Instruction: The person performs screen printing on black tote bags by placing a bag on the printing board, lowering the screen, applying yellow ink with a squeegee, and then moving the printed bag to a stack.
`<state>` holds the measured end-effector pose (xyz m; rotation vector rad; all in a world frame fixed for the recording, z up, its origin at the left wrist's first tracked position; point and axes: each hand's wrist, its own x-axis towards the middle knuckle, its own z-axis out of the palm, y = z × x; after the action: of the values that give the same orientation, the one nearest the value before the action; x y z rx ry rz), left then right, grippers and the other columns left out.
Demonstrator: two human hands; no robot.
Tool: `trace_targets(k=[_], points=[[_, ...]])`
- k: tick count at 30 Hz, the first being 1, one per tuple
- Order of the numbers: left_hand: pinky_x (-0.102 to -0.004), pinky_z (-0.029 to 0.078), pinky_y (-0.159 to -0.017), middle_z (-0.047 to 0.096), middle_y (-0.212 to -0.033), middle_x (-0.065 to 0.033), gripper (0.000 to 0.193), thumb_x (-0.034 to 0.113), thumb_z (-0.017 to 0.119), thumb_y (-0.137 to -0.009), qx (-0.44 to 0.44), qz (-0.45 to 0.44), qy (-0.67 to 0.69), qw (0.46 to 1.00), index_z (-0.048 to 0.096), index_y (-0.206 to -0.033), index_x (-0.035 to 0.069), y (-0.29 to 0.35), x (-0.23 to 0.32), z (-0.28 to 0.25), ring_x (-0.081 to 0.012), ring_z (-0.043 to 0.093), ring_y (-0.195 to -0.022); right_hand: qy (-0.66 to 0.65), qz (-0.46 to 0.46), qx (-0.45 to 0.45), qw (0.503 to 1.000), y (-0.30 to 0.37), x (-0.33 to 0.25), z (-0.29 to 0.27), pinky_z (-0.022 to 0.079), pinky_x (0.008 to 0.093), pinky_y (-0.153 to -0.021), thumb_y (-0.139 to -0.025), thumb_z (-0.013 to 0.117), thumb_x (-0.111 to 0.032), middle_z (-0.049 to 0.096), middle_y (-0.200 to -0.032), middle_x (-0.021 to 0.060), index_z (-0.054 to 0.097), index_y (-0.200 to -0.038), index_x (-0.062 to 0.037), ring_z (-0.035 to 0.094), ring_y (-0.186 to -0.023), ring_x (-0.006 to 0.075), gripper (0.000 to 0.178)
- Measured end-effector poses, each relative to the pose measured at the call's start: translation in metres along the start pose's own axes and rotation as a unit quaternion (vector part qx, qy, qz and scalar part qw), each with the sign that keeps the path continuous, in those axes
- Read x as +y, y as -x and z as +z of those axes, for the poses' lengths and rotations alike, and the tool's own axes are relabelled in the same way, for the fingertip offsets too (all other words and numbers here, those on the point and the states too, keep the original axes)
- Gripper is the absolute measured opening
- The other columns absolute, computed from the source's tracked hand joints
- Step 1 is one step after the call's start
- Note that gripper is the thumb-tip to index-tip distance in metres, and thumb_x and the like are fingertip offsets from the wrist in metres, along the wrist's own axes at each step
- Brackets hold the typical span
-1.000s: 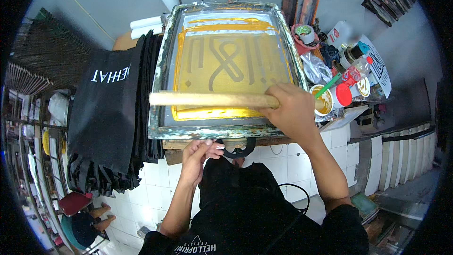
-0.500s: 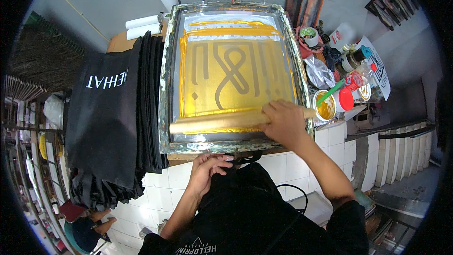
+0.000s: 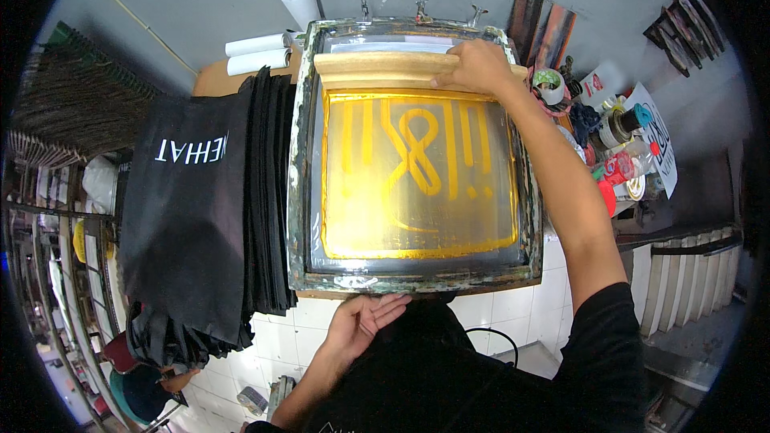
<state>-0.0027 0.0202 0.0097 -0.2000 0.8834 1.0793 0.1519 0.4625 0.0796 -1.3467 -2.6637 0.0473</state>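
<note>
A screen-printing frame (image 3: 413,282) with worn, paint-flecked edges lies in front of me. Yellow ink rims its mesh (image 3: 473,228), and a looped pattern with upright bars shows yellow on it. Across the far end of the mesh lies a wooden squeegee (image 3: 373,72). My right hand (image 3: 484,70) is closed round the squeegee's right part, the arm stretched out over the frame's right side. Just below the frame's front edge is my left hand (image 3: 365,325), palm partly up and fingers stretched out, with nothing visible in it.
Left of the frame hangs a thick stack of black bags (image 3: 192,216). White paper rolls (image 3: 258,62) lie behind it. Tape, bottles (image 3: 622,167) and tubs crowd the right side. Small clamps (image 3: 422,10) stand at the frame's far edge. Another person (image 3: 144,389) is at lower left.
My right hand has carried the squeegee from the near end of the mesh to the far end. The pattern has turned from grey to yellow. My left hand's curled fingers have straightened.
</note>
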Motion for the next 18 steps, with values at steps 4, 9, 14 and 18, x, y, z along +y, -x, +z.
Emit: trace_targets(k=[4, 9, 14, 18], points=[[-0.0478, 0.050, -0.108, 0.066, -0.122, -0.0323, 0.040, 0.013, 0.051, -0.096, -0.009, -0.029, -0.003, 1.000, 0.059, -0.123, -0.015, 0.004, 0.005, 0.006, -0.0412, 0.064, -0.121, 0.006, 0.017, 0.063, 0.998, -0.022, 0.013, 0.005, 0.057, 0.0457, -0.080, -0.064, 0.081, -0.070, 0.076, -0.086, 0.0167, 0.080, -0.105, -0.0114, 0.073, -0.085, 0.0371, 0.072], [-0.0419, 0.060, -0.089, 0.074, -0.114, -0.0204, 0.032, 0.017, 0.055, -0.103, -0.053, 0.156, -0.444, 0.881, 0.066, -0.125, -0.002, -0.005, 0.077, 0.031, -0.0272, 0.074, -0.103, 0.037, 0.020, 0.039, 0.998, -0.023, 0.019, 0.017, 0.057, 0.0459, -0.080, -0.069, 0.078, -0.070, 0.075, -0.090, 0.0172, 0.079, -0.105, -0.0110, 0.073, -0.087, 0.0355, 0.070], [-0.0464, 0.047, -0.103, 0.065, -0.127, -0.0204, 0.045, 0.020, 0.074, -0.088, 0.084, 0.660, -0.670, 0.329, 0.065, -0.129, 0.003, -0.124, 0.243, 0.140, -0.0377, 0.058, -0.123, 0.042, 0.014, 0.055, 0.998, -0.014, 0.002, 0.018, 0.058, 0.0457, -0.071, -0.069, 0.074, -0.076, 0.075, -0.080, 0.0156, 0.080, -0.095, -0.0114, 0.073, -0.079, 0.0345, 0.070], [-0.0462, 0.053, -0.088, 0.072, -0.101, -0.0214, 0.035, 0.026, 0.077, -0.083, 0.098, 0.498, -0.800, 0.320, 0.073, -0.112, 0.005, -0.170, 0.308, 0.161, -0.0390, 0.069, -0.097, 0.061, 0.008, 0.061, 0.996, -0.007, -0.004, 0.023, 0.058, 0.0455, -0.068, -0.069, 0.072, -0.078, 0.073, -0.077, 0.0149, 0.079, -0.090, -0.0116, 0.073, -0.077, 0.0340, 0.070]])
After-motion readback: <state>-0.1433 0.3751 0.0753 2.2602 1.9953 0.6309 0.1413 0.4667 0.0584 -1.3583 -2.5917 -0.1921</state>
